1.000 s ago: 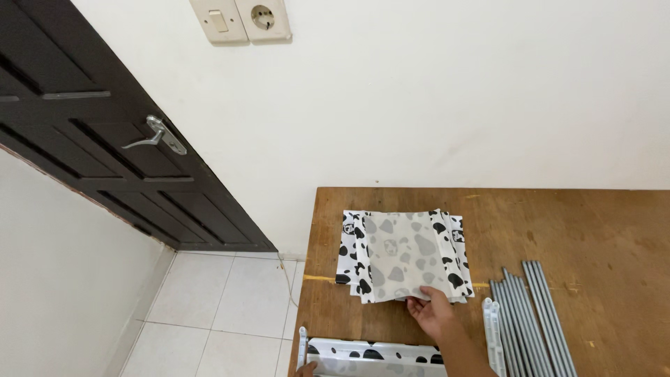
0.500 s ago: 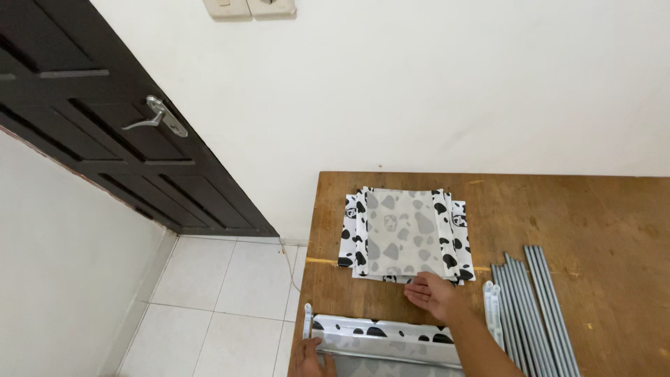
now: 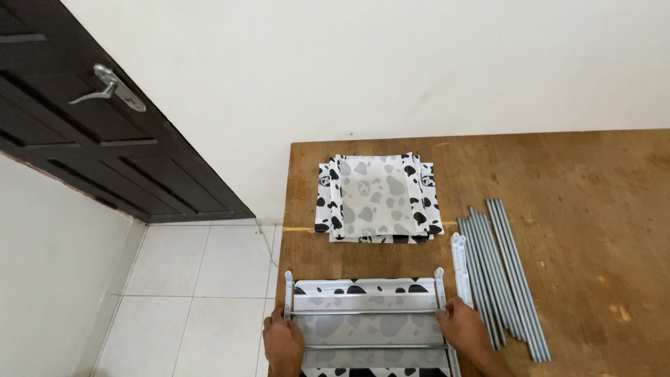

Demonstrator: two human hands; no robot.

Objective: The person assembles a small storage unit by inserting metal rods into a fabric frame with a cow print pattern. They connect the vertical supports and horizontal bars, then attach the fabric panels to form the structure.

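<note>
Both hands have come to the shelf frame (image 3: 366, 321) at bottom centre of the worktop (image 3: 593, 209); left hand (image 3: 284, 343) fingers curl on its left end, right hand (image 3: 464, 331) fingers wrap its right end; grey rods (image 3: 506, 272) lie right; folded spotted panels (image 3: 377, 199) farther up.

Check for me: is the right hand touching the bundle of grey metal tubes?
Cannot tell. In the head view the right hand grips the cow-print shelf frame and overlaps the near edge of the grey metal tubes, hiding any contact or gap.
</note>
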